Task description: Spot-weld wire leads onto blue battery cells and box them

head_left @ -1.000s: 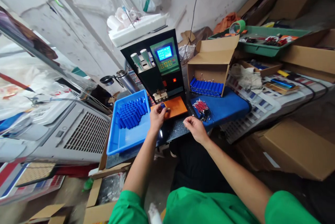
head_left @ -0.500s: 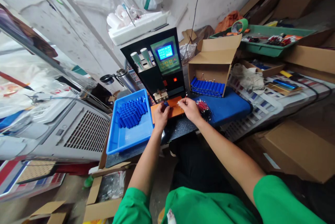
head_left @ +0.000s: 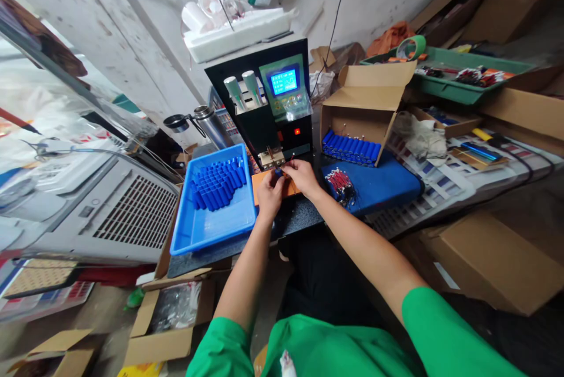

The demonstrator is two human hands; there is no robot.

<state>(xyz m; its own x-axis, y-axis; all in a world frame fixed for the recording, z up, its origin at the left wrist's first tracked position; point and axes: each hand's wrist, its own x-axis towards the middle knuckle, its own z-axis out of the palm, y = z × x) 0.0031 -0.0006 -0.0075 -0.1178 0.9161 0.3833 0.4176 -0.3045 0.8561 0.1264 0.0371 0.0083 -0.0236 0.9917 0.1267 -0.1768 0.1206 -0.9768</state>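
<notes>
My left hand is closed around a blue cylindrical battery cell, mostly hidden by the fingers. It holds the cell right below the electrodes of a black spot welder. Beside it, my right hand pinches a thin wire lead with a small white connector, its end near the cell. Both hands are over an orange board. A bundle of red and black wire leads lies on a blue pad to the right.
On the left, a blue tray holds many blue cells. An open cardboard box with wired blue cells stands behind the pad. A steel flask is beside the welder. A green tray sits at the far right.
My right hand has moved left, bringing the wire lead from above the board's right side to the cell under the electrodes. The left hand stays on the cell. The view has shifted slightly.
</notes>
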